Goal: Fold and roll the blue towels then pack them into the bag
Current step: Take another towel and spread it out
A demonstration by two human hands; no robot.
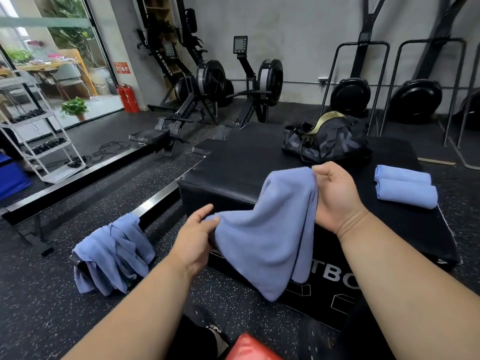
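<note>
Towel (pixel 267 229) hangs pinched by the left hand (pixel 197 235) and right hand (pixel 335 193); match its corners, then lay it flat toward 12 o'clock.

A gym interior is shown. Two black air rowing machines (pixel 207 81) are stood against a grey concrete wall, with fan bikes (pixel 350 94) parked beside them. The floor is covered in speckled black rubber matting (pixel 52 294). A padded black plyometric box (pixel 246 162) is placed in the foreground, and two red fire extinguishers (pixel 127 98) are seen beside a glass door.
</note>
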